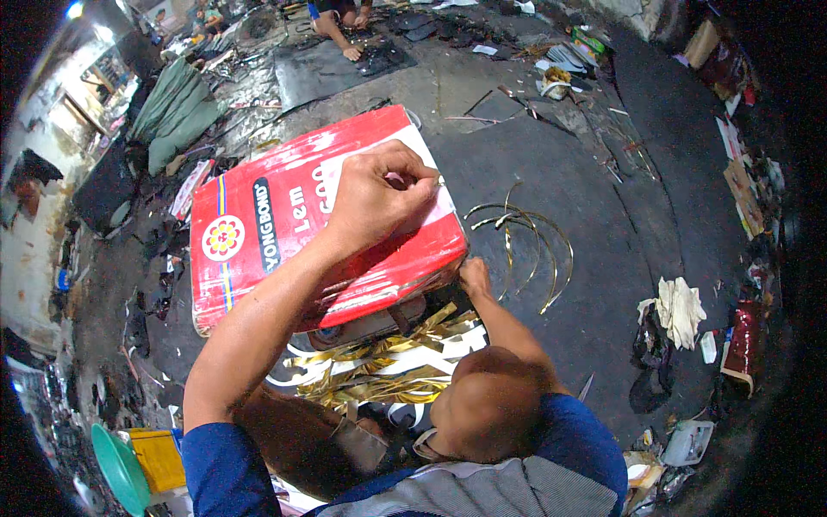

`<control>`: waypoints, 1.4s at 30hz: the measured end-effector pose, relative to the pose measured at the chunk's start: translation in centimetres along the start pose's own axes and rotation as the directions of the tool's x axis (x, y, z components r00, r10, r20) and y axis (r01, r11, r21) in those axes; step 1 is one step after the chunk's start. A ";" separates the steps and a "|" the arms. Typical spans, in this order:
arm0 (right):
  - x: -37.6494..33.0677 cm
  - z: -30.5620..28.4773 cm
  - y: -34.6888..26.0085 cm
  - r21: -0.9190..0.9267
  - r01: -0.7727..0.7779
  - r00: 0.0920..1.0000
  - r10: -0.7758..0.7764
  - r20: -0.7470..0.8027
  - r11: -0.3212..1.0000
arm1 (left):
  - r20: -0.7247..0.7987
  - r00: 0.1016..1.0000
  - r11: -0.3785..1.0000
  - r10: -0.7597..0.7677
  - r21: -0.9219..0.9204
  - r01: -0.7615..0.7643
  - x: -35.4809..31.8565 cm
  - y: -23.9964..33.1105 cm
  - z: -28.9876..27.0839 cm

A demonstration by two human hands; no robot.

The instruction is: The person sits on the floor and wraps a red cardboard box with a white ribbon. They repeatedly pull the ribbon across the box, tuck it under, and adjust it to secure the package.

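Note:
A large red carton (250, 284) with white lettering, a round flower emblem and a blue-yellow stripe lies tilted in front of me, over my lap. My left hand (379, 194) rests above its right part, thumb and fingertips pinched together near the right edge. Whatever sits in that pinch is too small to make out. Beside it, a pale patch (441, 200) shows on the carton. My right hand (474, 277) is against the carton's lower right corner, its fingers hidden. Shiny gold and white strips (388, 358) lie in a heap between the carton and my body.
Thin curved gold strips (551, 258) lie on the dark floor at right. A cream cloth (679, 312) and a clear plastic jug (687, 444) are further right. A green basin (119, 470) stands lower left, grey-green fabric (177, 116) upper left. Another person's hand (351, 53) touches the floor ahead.

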State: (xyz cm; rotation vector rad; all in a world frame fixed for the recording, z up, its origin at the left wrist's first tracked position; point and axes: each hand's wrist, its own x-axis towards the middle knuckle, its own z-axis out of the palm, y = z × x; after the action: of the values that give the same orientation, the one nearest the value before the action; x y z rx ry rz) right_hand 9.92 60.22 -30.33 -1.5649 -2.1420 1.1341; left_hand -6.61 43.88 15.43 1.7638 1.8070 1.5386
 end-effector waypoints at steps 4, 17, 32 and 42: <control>-0.8 -1.8 5.8 -0.175 -0.081 0.993 0.064 -0.097 0.981 | 0.025 0.999 0.998 0.029 -0.047 -0.028 0.6 1.0 1.2; -6.1 -19.5 -6.3 -0.310 0.061 0.931 -0.166 -0.325 0.949 | 0.054 0.950 0.940 0.306 0.142 -0.311 -1.4 1.6 -1.2; -13.5 -43.6 -25.7 -0.201 0.635 0.425 -0.555 -0.715 0.746 | 0.476 0.807 0.817 -0.351 -0.265 0.512 -7.9 10.2 -4.5; -3.8 -44.8 -17.0 -0.395 0.452 0.428 -0.583 -0.690 0.800 | 0.297 0.726 0.725 -0.620 -0.137 0.675 -16.7 8.0 -11.1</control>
State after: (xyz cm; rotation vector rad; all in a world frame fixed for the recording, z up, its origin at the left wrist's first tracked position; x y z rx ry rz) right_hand 26.87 74.34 12.32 -0.9792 -1.8266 -0.0041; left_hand -5.06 22.49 17.91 0.9645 1.7574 1.1292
